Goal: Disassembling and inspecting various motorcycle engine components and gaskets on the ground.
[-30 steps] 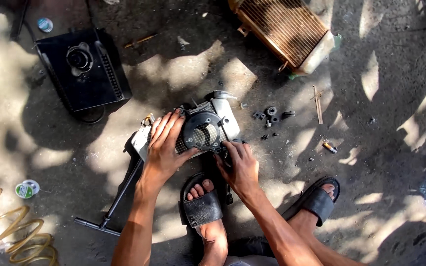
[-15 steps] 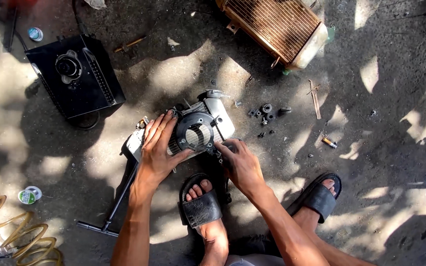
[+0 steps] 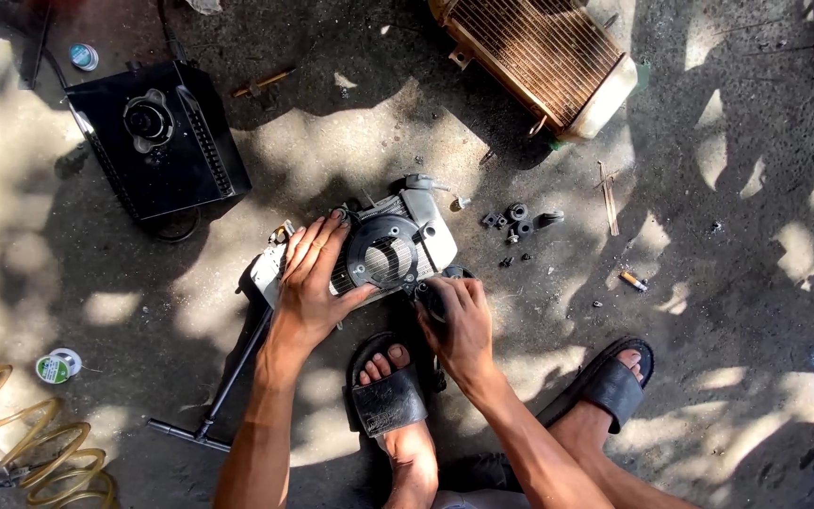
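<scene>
The left hand lies flat, fingers spread, on the finned radiator while the right hand grips a dark tool handle at its edge.

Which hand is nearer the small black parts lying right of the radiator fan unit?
Right. The right hand sits below-left of the small black parts; the left hand is farther left.

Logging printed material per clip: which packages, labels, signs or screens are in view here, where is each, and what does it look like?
No packages, signs or screens show.
Small round spool: on the ground at far left, beside the coiled yellow hose; green-and-white label on top, print too small to tell.
Small round blue-and-white disc: on the ground at top left, above the black box; may carry a label, unclear.
</scene>
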